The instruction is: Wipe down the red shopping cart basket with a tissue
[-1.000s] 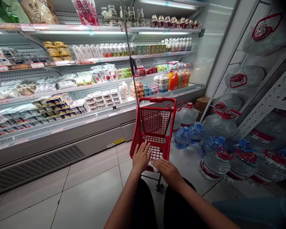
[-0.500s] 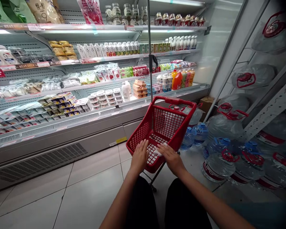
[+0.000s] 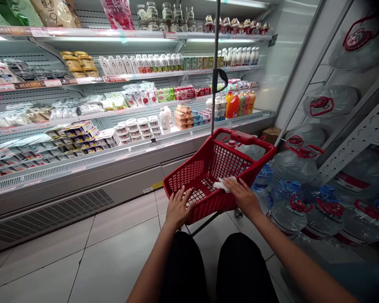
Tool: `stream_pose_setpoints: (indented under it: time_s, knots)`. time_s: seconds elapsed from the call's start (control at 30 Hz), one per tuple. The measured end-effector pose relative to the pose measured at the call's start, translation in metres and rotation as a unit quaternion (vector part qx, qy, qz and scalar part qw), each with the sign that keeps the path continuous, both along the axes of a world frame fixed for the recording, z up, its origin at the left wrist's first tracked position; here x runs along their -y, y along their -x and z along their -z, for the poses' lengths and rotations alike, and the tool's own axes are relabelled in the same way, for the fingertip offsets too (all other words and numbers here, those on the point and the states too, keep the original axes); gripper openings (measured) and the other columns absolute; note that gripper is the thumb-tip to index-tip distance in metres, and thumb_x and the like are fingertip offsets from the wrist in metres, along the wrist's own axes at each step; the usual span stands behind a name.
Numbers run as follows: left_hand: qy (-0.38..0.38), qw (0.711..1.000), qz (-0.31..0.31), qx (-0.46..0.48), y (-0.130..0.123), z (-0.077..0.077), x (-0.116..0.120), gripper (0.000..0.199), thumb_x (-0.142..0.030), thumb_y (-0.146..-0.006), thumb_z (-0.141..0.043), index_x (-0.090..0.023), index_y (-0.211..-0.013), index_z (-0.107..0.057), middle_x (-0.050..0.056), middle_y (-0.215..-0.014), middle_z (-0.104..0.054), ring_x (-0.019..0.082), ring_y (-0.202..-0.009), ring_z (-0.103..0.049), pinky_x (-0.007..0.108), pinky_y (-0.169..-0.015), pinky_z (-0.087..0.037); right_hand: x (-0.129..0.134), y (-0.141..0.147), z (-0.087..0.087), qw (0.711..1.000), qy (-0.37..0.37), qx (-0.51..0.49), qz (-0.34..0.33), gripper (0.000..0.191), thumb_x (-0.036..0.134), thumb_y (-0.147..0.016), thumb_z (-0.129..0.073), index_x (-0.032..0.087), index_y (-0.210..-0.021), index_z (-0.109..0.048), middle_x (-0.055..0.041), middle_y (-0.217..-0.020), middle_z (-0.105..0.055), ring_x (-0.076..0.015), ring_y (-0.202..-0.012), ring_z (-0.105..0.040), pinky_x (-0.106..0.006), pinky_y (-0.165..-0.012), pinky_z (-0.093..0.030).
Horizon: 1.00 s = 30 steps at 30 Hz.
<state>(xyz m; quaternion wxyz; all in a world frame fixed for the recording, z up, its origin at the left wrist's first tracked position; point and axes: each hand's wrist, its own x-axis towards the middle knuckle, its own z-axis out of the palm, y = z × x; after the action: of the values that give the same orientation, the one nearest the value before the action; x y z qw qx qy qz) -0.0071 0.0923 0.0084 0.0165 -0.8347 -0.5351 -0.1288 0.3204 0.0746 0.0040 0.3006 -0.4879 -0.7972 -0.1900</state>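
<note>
A red plastic shopping basket cart stands in front of my knees, turned at an angle, with a red handle at its upper right. My left hand is at the basket's near left corner, its fingers spread and nothing held in them. My right hand presses a crumpled white cloth or tissue on the basket's near side rim. Its fingers lie over the edge of the white piece.
An open refrigerated display with dairy packs and bottles runs along the left and back. Large water bottles stand on the floor at right beside a white metal rack. A thin pole rises behind the basket.
The basket has turned, its handle end swinging to the right. My right hand has moved right and up with the white piece; my left hand has shifted slightly left and down, fingers spreading.
</note>
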Motion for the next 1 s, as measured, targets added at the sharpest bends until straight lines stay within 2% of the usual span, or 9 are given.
stream_pose_setpoints:
  time_s: [0.1, 0.2, 0.27, 0.4, 0.5, 0.6, 0.73, 0.9, 1.0]
  knots:
    - [0.005, 1.0, -0.023, -0.008, -0.025, 0.003, 0.005, 0.066, -0.064, -0.105, -0.031, -0.027, -0.158, -0.045, 0.011, -0.167, -0.037, 0.035, -0.153, -0.038, 0.057, -0.121, -0.035, 0.008, 0.019, 0.005, 1.0, -0.003, -0.011, -0.002, 0.071, 0.003, -0.098, -0.035, 0.025, -0.166, -0.026, -0.006, -0.159, -0.05, -0.0224, -0.15, -0.043, -0.05, -0.126, -0.035]
    - [-0.025, 0.999, 0.036, 0.0, -0.058, 0.005, 0.018, 0.07, -0.06, -0.106, -0.033, -0.017, -0.161, -0.038, 0.015, -0.166, -0.039, 0.032, -0.153, -0.038, 0.05, -0.121, -0.037, 0.017, 0.053, 0.013, 0.999, 0.006, -0.008, -0.034, 0.073, 0.005, -0.098, -0.04, 0.023, -0.166, -0.023, -0.0064, -0.16, -0.049, -0.0223, -0.15, -0.043, -0.048, -0.126, -0.036]
    - [-0.054, 0.998, 0.044, 0.004, -0.07, 0.003, 0.027, 0.072, -0.057, -0.106, -0.038, -0.015, -0.164, -0.03, 0.016, -0.167, -0.036, 0.031, -0.152, -0.04, 0.05, -0.122, -0.035, 0.021, 0.064, 0.014, 0.998, 0.017, 0.008, -0.058, 0.074, 0.004, -0.097, -0.04, 0.024, -0.166, -0.022, -0.005, -0.161, -0.049, -0.0207, -0.15, -0.043, -0.047, -0.126, -0.035]
    - [-0.081, 0.996, 0.045, 0.005, -0.06, -0.003, 0.036, 0.079, -0.051, -0.106, -0.043, -0.016, -0.168, -0.009, 0.016, -0.173, -0.021, 0.029, -0.153, -0.039, 0.047, -0.121, -0.038, 0.021, 0.035, 0.001, 0.996, 0.027, 0.044, -0.074, 0.077, 0.004, -0.095, -0.041, 0.027, -0.166, -0.024, -0.0027, -0.16, -0.048, -0.0192, -0.149, -0.044, -0.046, -0.129, -0.027]
    - [-0.072, 0.997, 0.041, -0.005, -0.039, -0.008, 0.033, 0.079, -0.052, -0.107, -0.041, -0.019, -0.169, -0.005, 0.014, -0.173, -0.019, 0.029, -0.149, -0.044, 0.046, -0.117, -0.042, 0.02, -0.009, -0.015, 0.999, 0.013, 0.044, -0.023, 0.076, 0.004, -0.096, -0.038, 0.029, -0.166, -0.023, -0.0029, -0.162, -0.046, -0.0212, -0.15, -0.044, -0.049, -0.129, -0.027]
    - [-0.063, 0.998, 0.011, -0.01, -0.027, -0.011, 0.028, 0.076, -0.054, -0.107, -0.038, -0.023, -0.169, -0.006, 0.013, -0.173, -0.02, 0.032, -0.146, -0.048, 0.052, -0.116, -0.042, 0.022, -0.037, -0.025, 0.999, -0.007, 0.031, 0.037, 0.074, 0.004, -0.098, -0.035, 0.031, -0.166, -0.022, -0.002, -0.163, -0.045, -0.0223, -0.15, -0.042, -0.053, -0.128, -0.027]
    - [-0.075, 0.997, -0.012, 0.002, -0.047, -0.011, 0.026, 0.078, -0.058, -0.106, -0.038, -0.024, -0.169, -0.006, 0.014, -0.17, -0.028, 0.035, -0.151, -0.041, 0.06, -0.121, -0.034, 0.025, -0.017, -0.02, 0.998, -0.018, 0.005, 0.053, 0.073, 0.005, -0.099, -0.035, 0.029, -0.167, -0.021, -0.0026, -0.161, -0.047, -0.0231, -0.151, -0.042, -0.052, -0.128, -0.028]
    - [-0.106, 0.99, 0.084, 0.026, -0.092, -0.004, 0.036, 0.083, -0.057, -0.105, -0.042, -0.019, -0.169, -0.005, 0.011, -0.173, -0.022, 0.029, -0.158, -0.027, 0.05, -0.128, -0.026, 0.027, 0.033, -0.007, 1.0, 0.007, 0.027, 0.001, 0.075, 0.007, -0.097, -0.04, 0.025, -0.167, -0.019, -0.0035, -0.163, -0.045, -0.0241, -0.15, -0.043, -0.05, -0.125, -0.034]
    - [-0.109, 0.99, 0.091, 0.023, -0.094, -0.003, 0.039, 0.084, -0.055, -0.105, -0.042, -0.019, -0.169, 0.0, 0.01, -0.174, -0.017, 0.027, -0.159, -0.024, 0.048, -0.129, -0.024, 0.029, 0.02, -0.016, 0.999, 0.012, 0.045, 0.002, 0.076, 0.006, -0.097, -0.039, 0.027, -0.167, -0.02, -0.0028, -0.162, -0.045, -0.023, -0.149, -0.044, -0.05, -0.127, -0.03]
